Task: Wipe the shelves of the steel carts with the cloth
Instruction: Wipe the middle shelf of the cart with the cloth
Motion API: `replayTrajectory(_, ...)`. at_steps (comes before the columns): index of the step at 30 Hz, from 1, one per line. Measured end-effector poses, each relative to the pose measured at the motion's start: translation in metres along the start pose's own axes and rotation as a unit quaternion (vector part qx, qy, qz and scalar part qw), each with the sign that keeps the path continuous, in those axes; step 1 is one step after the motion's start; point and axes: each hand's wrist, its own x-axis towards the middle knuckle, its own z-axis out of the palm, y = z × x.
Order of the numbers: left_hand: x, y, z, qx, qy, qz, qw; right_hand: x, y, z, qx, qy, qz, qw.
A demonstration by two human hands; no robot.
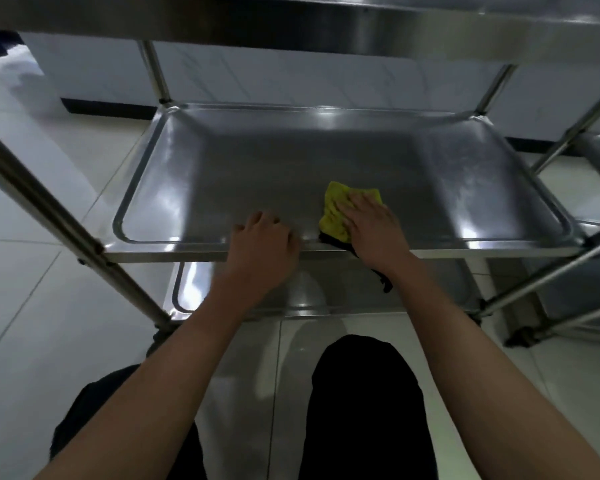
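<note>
right hand [371,225] flat on cloth [336,216], left hand [262,239] gripping shelf [222,168].

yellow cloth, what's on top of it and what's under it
The right hand lies flat on the yellow cloth, pressing it onto the middle shelf near its front edge. The steel directly beneath is covered, as is the cloth's right part under the hand.

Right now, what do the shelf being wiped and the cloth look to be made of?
The middle shelf looks like stainless steel with a brushed, semi-glossy finish: grey metal with bright reflections along its raised rim. The cloth, pressed flat under the right hand, looks like soft yellow-green fabric, possibly microfibre: matte and wrinkled, with a dark edge that overhangs the shelf front.
</note>
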Motion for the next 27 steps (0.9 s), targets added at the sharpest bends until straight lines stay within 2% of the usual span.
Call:
replayTrajectory(6,-0.003,-0.004,0.012,-0.007,0.051,0.006,0.999,-0.015,0.040,-0.009,-0.042,0.025,0.030,0.998)
replayTrajectory(14,-0.006,-0.012,0.007,-0.022,0.019,0.018,0.999,-0.007,0.013,-0.004,-0.050,0.011,0.046,0.998)
replayTrajectory(18,-0.012,-0.032,-0.010,-0.086,-0.001,0.054,0.995,0.007,-0.025,0.000,-0.031,-0.001,0.024,0.999)
replayTrajectory(21,-0.022,-0.067,-0.022,-0.049,0.043,0.019,0.998,0.023,-0.058,0.005,-0.010,-0.012,0.006,1.000)
replayTrajectory(24,-0.035,-0.111,-0.032,0.008,0.092,-0.054,0.994,0.041,-0.090,0.010,-0.006,-0.024,-0.016,1.000)
replayTrajectory(27,-0.047,-0.144,-0.039,0.052,0.103,-0.119,0.986,0.061,-0.124,0.016,-0.002,-0.029,-0.047,0.998)
